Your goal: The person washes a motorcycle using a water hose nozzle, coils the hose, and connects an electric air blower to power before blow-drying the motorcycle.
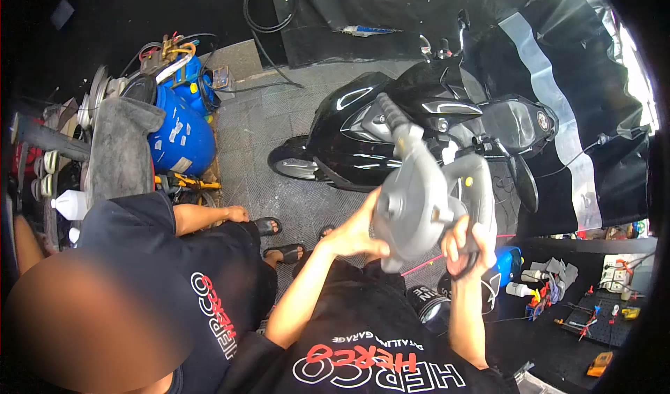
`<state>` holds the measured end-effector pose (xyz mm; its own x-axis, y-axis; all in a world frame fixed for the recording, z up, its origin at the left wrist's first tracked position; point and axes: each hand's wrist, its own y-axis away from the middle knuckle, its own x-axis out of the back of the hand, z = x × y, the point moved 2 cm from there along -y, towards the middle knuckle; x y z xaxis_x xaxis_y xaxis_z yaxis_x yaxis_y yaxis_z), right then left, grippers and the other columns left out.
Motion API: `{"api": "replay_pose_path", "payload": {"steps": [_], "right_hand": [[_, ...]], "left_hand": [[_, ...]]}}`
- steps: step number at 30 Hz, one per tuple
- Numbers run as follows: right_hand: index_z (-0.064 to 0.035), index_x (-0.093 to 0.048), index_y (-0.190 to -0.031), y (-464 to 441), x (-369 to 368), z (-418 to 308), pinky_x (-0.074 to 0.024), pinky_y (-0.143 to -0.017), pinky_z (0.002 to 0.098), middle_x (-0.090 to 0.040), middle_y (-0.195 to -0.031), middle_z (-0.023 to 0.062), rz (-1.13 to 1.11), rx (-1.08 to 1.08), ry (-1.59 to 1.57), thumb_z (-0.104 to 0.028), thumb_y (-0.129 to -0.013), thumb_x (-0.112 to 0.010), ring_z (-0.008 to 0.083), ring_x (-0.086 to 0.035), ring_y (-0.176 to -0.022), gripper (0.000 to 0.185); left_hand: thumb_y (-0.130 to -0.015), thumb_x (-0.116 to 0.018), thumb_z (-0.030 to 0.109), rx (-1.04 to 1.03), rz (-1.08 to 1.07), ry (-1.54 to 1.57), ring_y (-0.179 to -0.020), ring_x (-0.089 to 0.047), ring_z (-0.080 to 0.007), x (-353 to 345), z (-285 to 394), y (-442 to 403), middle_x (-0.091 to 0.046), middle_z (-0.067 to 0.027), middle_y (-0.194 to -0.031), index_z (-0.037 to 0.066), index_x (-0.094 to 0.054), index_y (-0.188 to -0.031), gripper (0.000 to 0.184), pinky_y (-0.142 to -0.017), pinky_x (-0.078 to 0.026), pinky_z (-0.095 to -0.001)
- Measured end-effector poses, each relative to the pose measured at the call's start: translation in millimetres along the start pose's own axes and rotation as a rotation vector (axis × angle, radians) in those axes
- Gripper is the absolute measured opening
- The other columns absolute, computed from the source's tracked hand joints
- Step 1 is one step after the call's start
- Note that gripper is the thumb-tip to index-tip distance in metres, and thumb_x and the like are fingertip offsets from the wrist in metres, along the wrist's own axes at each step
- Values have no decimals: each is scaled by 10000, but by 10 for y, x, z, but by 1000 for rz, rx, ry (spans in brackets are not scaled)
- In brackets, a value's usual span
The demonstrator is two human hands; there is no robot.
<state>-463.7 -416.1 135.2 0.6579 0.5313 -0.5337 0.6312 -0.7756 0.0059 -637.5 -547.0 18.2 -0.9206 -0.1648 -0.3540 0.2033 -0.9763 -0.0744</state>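
Note:
In front of my chest I hold a grey handheld blower (412, 202) with a round housing. Its dark ribbed nozzle (395, 117) points away from me, toward the motorcycle. My left hand (359, 233) grips the near left side of the housing, with the fingertips partly hidden behind it. On the other side, my right hand (469, 247) is wrapped round the grey rear handle (481, 191), where a dark loop hangs by the wrist. Beyond the blower stands a glossy black motorcycle (356, 122), partly covered by the nozzle.
A co-worker in a black shirt (209, 268) sits or stands close at my left. Blue tank (181, 136) and hoses are behind them. To the right, a black bucket (427, 303), spray bottles (518, 289) and a tool board (593, 314) lie near a power strip (614, 274).

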Motion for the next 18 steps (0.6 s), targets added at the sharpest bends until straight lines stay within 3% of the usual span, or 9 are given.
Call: {"api": "replay_pose_path", "payload": {"steps": [3,4,7,8,9,12,13,15,18], "right_hand": [[35,-440,-1262,-170,-84,105,-421,-403,329,-463,-662,57,39,23,-57,-237,-992,-507,155,-445,-406,389],[33,-446,-1261,-193,-107,97,-416,-399,328,-467,-660,56,41,-6,-43,-238,-991,-507,155,-441,-401,388],[29,-459,-1278,-189,-169,67,-405,-387,325,-471,-646,51,42,-148,-55,-244,-986,-514,156,-428,-386,404],[28,-462,-1287,-175,-178,71,-401,-383,324,-471,-640,50,44,-200,-69,-246,-984,-518,156,-424,-381,413],[-32,-324,-1528,-153,-173,92,-416,-380,335,-495,-634,64,36,-274,-114,-222,-952,-566,169,-436,-371,653],[-39,-275,-1560,-54,-274,172,-424,-372,333,-481,-594,74,10,-207,-42,-243,-918,-613,176,-423,-346,754],[16,-360,-1481,-13,-320,224,-416,-370,331,-477,-615,61,-1,-137,19,-260,-965,-568,167,-433,-364,621],[19,-359,-1482,4,-483,306,-428,-386,328,-481,-627,63,19,-56,93,-258,-969,-561,164,-429,-377,617],[4,-403,-1432,-102,-410,317,-426,-395,325,-484,-640,61,15,-134,70,-268,-992,-527,163,-423,-383,532]], "left_hand": [[-669,-919,519,-64,93,-69,-1466,-347,-297,251,5,-134,-411,-199,-1538,6,-273,-1563,1217,-1215,-268,-442],[-694,-900,528,-86,92,-31,-1397,-454,-306,276,60,-147,-513,-195,-1453,13,-343,-1522,1123,-1178,-331,-451],[-719,-886,522,79,109,-18,-1351,-510,-320,229,208,-1,-553,-195,-1413,24,-349,-1516,1082,-1143,-380,-455],[-747,-872,502,-10,164,-230,-1323,-542,-334,190,215,44,-574,-214,-1388,23,-349,-1513,1044,-1118,-407,-463],[-769,-865,463,29,199,-138,-1326,-540,-337,91,228,123,-558,-228,-1403,21,-350,-1508,1003,-1122,-402,-462],[-826,-789,504,-20,259,-123,-1273,-574,-329,79,127,165,-596,-223,-1351,23,-380,-1488,915,-1075,-434,-447],[-839,-766,525,-34,279,-125,-1257,-582,-325,137,88,94,-607,-220,-1336,25,-389,-1483,898,-1060,-443,-444],[-875,-688,585,-80,338,-107,-1179,-626,-315,207,122,-42,-659,-208,-1250,34,-430,-1448,836,-998,-471,-440],[-886,-685,556,-52,350,-149,-1118,-658,-324,273,135,-63,-683,-214,-1185,26,-454,-1410,781,-975,-484,-446]]}}
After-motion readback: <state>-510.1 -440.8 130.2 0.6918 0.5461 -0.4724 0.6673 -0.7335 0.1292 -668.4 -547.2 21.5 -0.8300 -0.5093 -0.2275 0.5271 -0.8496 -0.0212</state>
